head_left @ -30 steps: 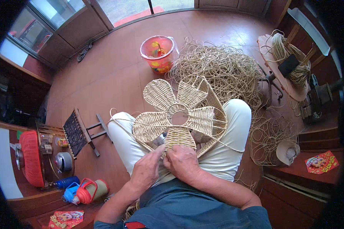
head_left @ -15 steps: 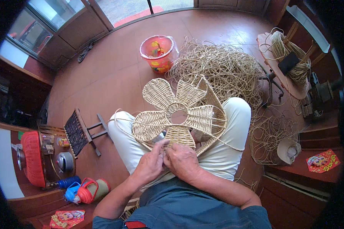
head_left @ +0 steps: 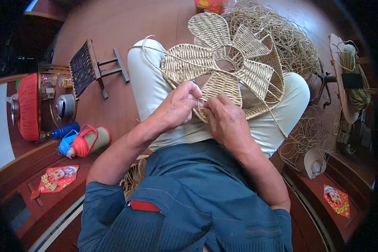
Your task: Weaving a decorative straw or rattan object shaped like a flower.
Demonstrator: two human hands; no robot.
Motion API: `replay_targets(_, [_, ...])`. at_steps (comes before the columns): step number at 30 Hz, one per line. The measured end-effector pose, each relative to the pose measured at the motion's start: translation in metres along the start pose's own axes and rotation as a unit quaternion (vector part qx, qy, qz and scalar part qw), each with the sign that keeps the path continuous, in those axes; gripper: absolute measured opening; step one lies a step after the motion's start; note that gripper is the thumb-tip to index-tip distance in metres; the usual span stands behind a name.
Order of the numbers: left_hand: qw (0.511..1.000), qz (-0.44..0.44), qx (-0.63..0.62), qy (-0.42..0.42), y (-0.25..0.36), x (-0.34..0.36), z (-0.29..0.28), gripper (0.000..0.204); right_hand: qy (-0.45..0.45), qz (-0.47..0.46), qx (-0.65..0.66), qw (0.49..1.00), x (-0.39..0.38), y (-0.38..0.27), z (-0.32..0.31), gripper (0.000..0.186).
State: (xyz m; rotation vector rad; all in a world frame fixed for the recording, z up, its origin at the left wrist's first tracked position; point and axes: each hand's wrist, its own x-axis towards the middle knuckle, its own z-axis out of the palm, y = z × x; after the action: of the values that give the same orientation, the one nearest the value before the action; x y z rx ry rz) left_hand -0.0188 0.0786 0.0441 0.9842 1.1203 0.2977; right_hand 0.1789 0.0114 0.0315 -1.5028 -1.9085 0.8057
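A flower-shaped piece woven from tan cord (head_left: 224,86) lies across my lap, its petals spread around an open round centre. It joins a curved woven rim (head_left: 277,69) on the right, like part of a basket. At the near petal's lower left edge, my left hand (head_left: 178,105) is closed, thumb and fingers pinching a thin strand of cord. Close beside it, my right hand (head_left: 229,119) pinches the same edge with bent fingers; its fingertips partly hide the work. One loose cord end (head_left: 276,122) trails over my right thigh, and another loops by my left knee.
A large tangle of cord (head_left: 277,38) lies on the floor ahead, beside a red bucket (head_left: 210,5). On the left are a folding stool (head_left: 86,69), a red vacuum flask (head_left: 83,145) and a kettle (head_left: 66,106). A cord coil (head_left: 352,63) rests on a bench at right.
The view has tilted down and shifted left, so the woven piece appears higher and further right. My hands have moved apart slightly at the near petal's edge, and a thin strand now shows between them.
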Motion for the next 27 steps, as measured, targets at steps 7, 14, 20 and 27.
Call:
replay_targets(7, [0.885, 0.280, 0.349, 0.131, -0.011, -0.023, 0.015, 0.013, -0.025, -0.050, -0.077, 0.995, -0.017, -0.007, -0.017, 0.011])
replay_targets(14, [0.813, 0.388, 0.418, 0.114, -0.019, -0.012, 0.026, 0.013, -0.040, -0.071, -0.211, 0.974, -0.046, 0.020, -0.075, 0.015])
replay_targets(20, [0.833, 0.368, 0.399, 0.107, -0.015, 0.000, 0.034, 0.009, 0.090, -0.039, -0.377, 0.921, -0.045, 0.049, -0.129, 0.018])
replay_targets(27, [0.793, 0.379, 0.444, 0.173, -0.018, 0.002, 0.051, 0.009, 0.169, 0.051, -0.119, 0.977, -0.041, 0.006, -0.112, 0.016])
